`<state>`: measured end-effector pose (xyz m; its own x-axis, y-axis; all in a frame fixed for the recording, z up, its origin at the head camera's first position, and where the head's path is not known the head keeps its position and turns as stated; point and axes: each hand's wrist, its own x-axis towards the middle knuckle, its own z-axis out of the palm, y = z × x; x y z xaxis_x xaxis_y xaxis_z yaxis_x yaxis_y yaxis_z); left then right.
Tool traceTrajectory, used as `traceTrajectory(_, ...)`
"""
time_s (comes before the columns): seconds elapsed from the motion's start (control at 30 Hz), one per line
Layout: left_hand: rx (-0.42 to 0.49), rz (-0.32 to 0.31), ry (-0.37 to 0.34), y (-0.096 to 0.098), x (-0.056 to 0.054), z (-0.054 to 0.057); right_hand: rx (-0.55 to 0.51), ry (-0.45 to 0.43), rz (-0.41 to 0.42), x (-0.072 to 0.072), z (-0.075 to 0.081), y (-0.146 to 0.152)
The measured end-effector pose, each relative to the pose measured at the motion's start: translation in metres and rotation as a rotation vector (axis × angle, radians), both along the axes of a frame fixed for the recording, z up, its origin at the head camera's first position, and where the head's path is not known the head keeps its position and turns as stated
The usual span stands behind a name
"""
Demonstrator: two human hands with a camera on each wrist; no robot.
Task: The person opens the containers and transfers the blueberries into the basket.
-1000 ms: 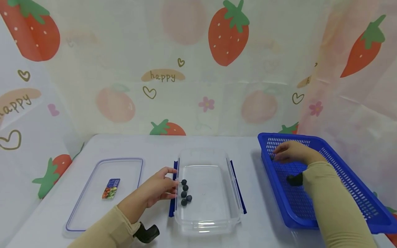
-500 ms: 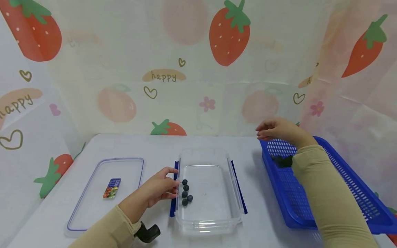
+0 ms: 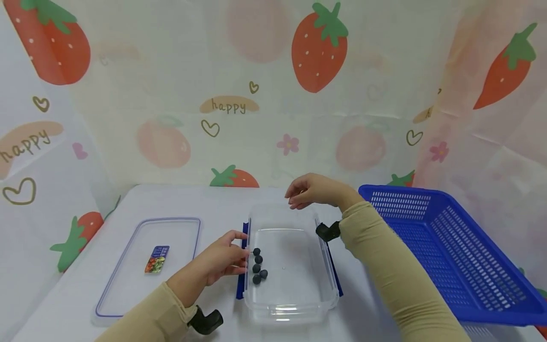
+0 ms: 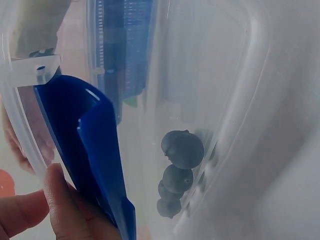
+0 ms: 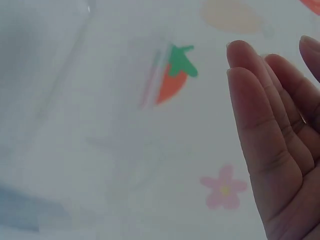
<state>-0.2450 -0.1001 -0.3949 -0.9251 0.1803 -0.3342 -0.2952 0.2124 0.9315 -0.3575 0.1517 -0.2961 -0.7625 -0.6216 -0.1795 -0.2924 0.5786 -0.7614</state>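
My left hand [image 3: 222, 259] holds the left side of a clear plastic food container [image 3: 295, 289]. Its fingers lie at the blue side latch [image 4: 102, 145], partly behind it in the left wrist view. Several blueberries [image 3: 256, 269] sit inside along the left wall, also visible as blueberries [image 4: 177, 178] through the plastic. My right hand [image 3: 322, 191] hovers above the container's far end with bent fingers, thumb near the fingertips. In the right wrist view the right hand [image 5: 277, 145] shows no object, though the space between thumb and index finger is hidden.
A blue perforated basket [image 3: 427, 266] stands on the right side of the white table [image 3: 359, 304]. To the left lies a clear lid [image 3: 128, 285] with a blue-edged seal and a colourful label [image 3: 157, 260]. A patterned sheet [image 3: 256, 152] hangs behind the table.
My right hand has risen out of the blue basket and moved left to above the container's far end. The left hand stays at the container's side, and the blueberries there have not moved.
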Motion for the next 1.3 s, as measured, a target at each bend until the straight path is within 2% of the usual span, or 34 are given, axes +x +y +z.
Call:
traceTrajectory(0.3, -0.003, -0.006, -0.005, 0.0, -0.001, 0.0, 0.036, -0.116, 0.015, 0.0, -0.039, -0.051)
traceTrajectory(0.57, 0.004, -0.01, -0.016, 0.0, -0.002, 0.001, 0.09, -0.189, 0.031, 0.001, -0.067, -0.072)
traceTrajectory(0.83, 0.008, -0.009, -0.011, -0.001, -0.002, 0.002, 0.205, -0.174, 0.045, -0.001, -0.089, -0.083)
traceTrajectory(1.0, 0.014, -0.009, -0.007, -0.002, -0.003, 0.0, 0.254, -0.186, 0.055, 0.001, -0.098, -0.088)
traceTrajectory(1.3, 0.018, -0.013, -0.005, -0.002, -0.005, -0.002, 0.246, -0.193, 0.062, 0.0, -0.105, -0.09)
